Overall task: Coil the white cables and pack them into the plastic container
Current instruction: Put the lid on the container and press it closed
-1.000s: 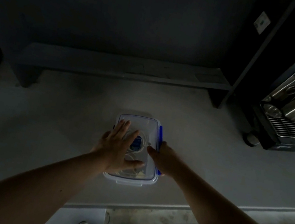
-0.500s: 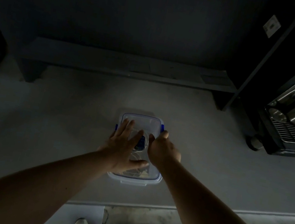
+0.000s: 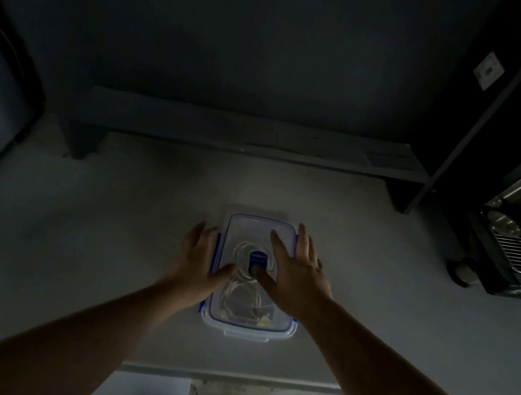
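Both my arms reach forward to the centre of the frame. My right hand point(image 3: 299, 274) lies flat on the lid point(image 3: 251, 230), fingers straight and spread, holding nothing. My left hand point(image 3: 197, 261) is against the left side of the plastic container point(image 3: 245, 332), fingers nearly straight beside the blue clip point(image 3: 216, 252) and thumb on the lid; it grips nothing. The container is rectangular with round corners, of clear smooth plastic with a thin blue seal. Inside, the white cables point(image 3: 236, 297) lie in loops under a blue label point(image 3: 258, 259). It stands on a matte grey counter point(image 3: 105, 239).
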